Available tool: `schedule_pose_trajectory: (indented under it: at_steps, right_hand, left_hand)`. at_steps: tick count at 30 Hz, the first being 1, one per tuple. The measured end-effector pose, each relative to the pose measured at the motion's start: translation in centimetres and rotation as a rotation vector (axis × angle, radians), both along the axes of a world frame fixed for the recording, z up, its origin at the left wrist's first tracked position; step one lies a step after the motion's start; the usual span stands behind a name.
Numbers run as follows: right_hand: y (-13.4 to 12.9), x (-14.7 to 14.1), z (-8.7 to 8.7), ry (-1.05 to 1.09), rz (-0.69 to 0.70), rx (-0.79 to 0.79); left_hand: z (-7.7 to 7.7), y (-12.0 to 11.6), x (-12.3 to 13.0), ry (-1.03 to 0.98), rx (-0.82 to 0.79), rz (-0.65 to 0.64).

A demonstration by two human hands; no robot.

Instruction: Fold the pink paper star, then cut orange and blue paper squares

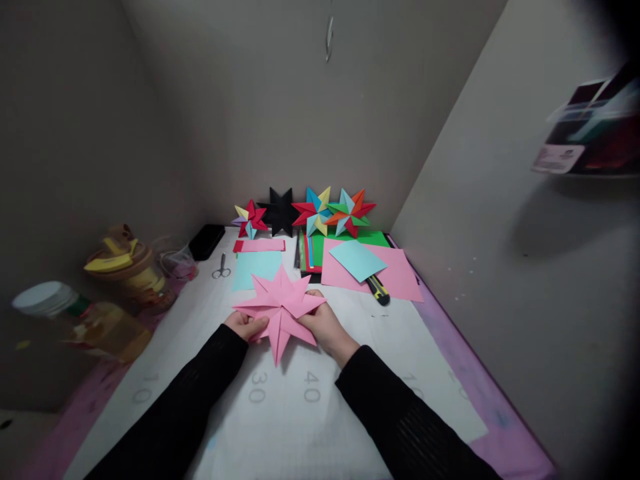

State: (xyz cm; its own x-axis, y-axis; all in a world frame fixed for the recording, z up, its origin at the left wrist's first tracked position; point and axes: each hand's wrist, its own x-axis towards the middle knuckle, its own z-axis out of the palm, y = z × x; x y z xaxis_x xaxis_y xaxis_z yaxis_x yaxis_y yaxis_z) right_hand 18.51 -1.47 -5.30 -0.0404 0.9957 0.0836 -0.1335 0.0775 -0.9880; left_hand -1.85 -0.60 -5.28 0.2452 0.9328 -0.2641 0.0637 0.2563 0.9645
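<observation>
Grey walls (300,107) rise around a white sheet (280,440); 4 paper stars (305,212) stand behind scissors (221,270) and a cutter (379,291). Left hand (245,326) and right hand (326,328) pinch a pink star (283,305) above the sheet.

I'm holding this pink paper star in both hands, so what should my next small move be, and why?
Probably lift the pink paper star toward the back wall: its points look folded and spread, your left hand and right hand grip it on either side, and a black paper star and multicolored paper stars already stand there.
</observation>
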Motion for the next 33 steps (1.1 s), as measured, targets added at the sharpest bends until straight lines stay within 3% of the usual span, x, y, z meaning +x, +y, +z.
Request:
schedule_pose_trajectory:
  at_steps: [7,16,28,33]
  right_hand:
    - [-0.1,-0.2,-0.3,0.027,0.006,-0.013]
    - [-0.4,-0.5,1.4,0.09,0.105,0.027]
    - [0.3,-0.3,-0.7,0.226,-0.027,-0.148]
    - [0.5,-0.1,-0.7,0.322,-0.003,-0.153]
  left_hand:
    - [0.1,0.0,0.1,0.018,0.008,-0.014]
    - [0.7,-0.9,1.2,-0.006,0.011,-0.052]
    - [0.2,-0.5,0.6,-0.035,-0.027,0.009]
    - [0.6,0.0,0.1,-0.086,-0.061,0.101]
